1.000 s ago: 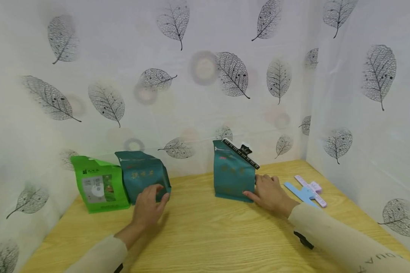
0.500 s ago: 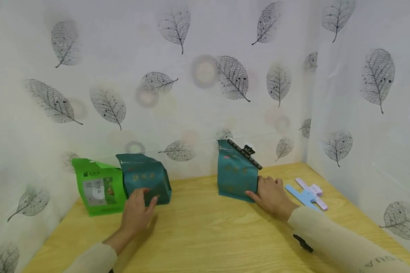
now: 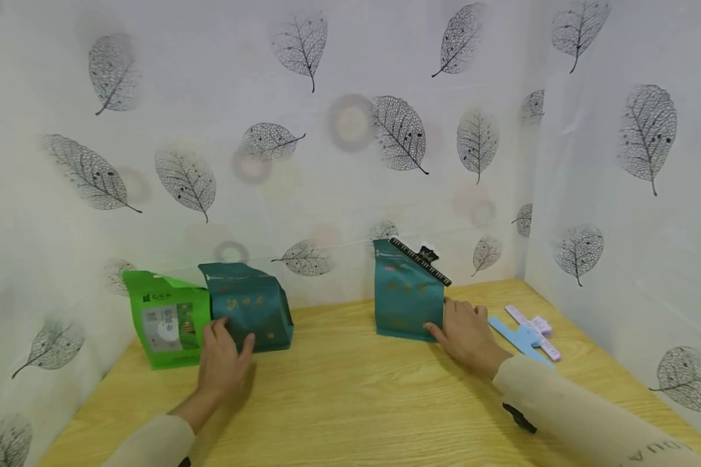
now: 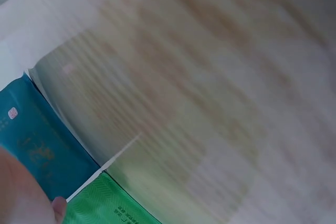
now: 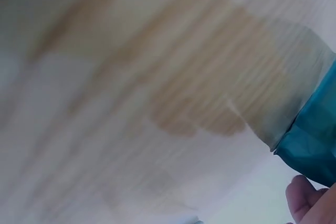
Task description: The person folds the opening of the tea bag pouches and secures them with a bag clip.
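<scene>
A teal pouch (image 3: 407, 305) stands upright, its top slanted under a long black-and-white bag clip (image 3: 420, 261). My right hand (image 3: 467, 331) grips its lower right edge, thumb at the front and fingers along the side. In the right wrist view, curled fingers (image 5: 300, 195) show beside the teal bottom corner. At the left stands a second teal pouch (image 3: 251, 298) with no clip on it, touching a green pouch (image 3: 172, 321). My left hand (image 3: 222, 360) is in front of where these two meet, fingers loosely bent, fingertips close to the second teal pouch and holding nothing.
On the table (image 3: 339, 402) to the right lie a blue bag clip (image 3: 522, 336) and a lilac bag clip (image 3: 534, 331), crossed over each other. A leaf-patterned white curtain (image 3: 350, 188) closes in the back and both sides.
My left hand has moved left, from the right side of the unclipped teal pouch to its lower left. My right hand and the clipped pouch have shifted slightly right.
</scene>
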A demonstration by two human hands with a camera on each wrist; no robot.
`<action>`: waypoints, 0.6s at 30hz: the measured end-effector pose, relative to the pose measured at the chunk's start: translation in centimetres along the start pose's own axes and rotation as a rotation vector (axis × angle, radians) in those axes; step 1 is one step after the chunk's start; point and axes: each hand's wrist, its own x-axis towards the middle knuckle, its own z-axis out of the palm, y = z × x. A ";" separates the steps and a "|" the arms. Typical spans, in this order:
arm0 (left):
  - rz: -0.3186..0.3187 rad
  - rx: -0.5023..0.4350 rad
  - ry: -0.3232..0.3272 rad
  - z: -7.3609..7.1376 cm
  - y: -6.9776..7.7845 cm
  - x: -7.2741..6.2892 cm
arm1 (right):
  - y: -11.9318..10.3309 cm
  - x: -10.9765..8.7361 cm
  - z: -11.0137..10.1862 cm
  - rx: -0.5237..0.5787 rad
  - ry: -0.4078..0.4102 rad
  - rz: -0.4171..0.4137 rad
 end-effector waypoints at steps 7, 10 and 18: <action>0.001 -0.047 0.010 0.2 -0.2 0.0 | 0.1 -0.3 -0.1 0.006 0.062 -0.020; 0.009 -0.043 -0.008 0.2 -0.2 -0.1 | 0.2 -0.4 -0.2 -0.012 0.097 -0.039; 0.032 -0.029 -0.058 0.1 0.2 -0.1 | 0.4 -0.4 -0.1 0.121 0.128 -0.129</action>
